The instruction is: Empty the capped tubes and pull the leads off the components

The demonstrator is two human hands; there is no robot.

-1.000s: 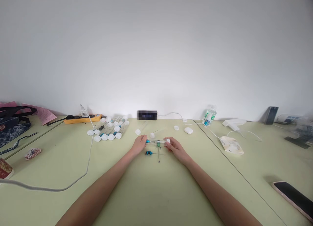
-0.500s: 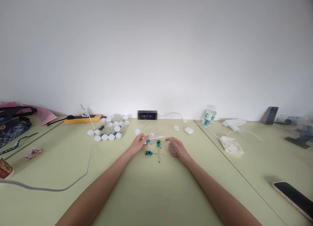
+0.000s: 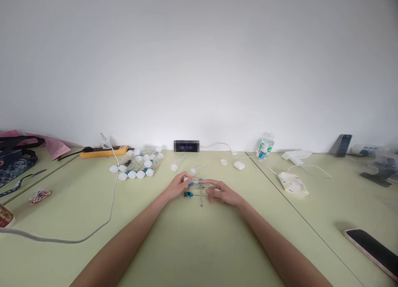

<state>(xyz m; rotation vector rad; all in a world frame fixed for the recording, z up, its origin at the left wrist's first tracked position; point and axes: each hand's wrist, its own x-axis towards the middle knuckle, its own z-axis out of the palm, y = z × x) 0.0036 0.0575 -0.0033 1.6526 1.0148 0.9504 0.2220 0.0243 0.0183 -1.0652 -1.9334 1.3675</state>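
Note:
My left hand (image 3: 178,186) is closed on one end of a clear tube (image 3: 200,182), which lies roughly level and has a blue piece inside near my fingers. At the tube's other end is my right hand (image 3: 224,192), its index finger stretched along the tube and its other fingers curled. A small whitish round piece, likely a cap, shows partly in the right hand. Just below the tube, a blue-headed piece with a thin metal shaft (image 3: 188,194) lies on the table. Thin metal pins (image 3: 202,203) lie beside it, partly hidden under the tube and fingers.
Several clear tubes with white caps (image 3: 141,174) lie grouped at the left, near a yellow power strip (image 3: 104,151). Loose white caps (image 3: 174,167), a white rounded case (image 3: 239,165), a clear bottle (image 3: 265,148) and a small black display (image 3: 186,146) stand behind. A white cable (image 3: 113,200) crosses the left side.
My right hand has moved left, and its index finger now reaches along the tube. The tube has tilted level and now covers the green-headed piece that showed before.

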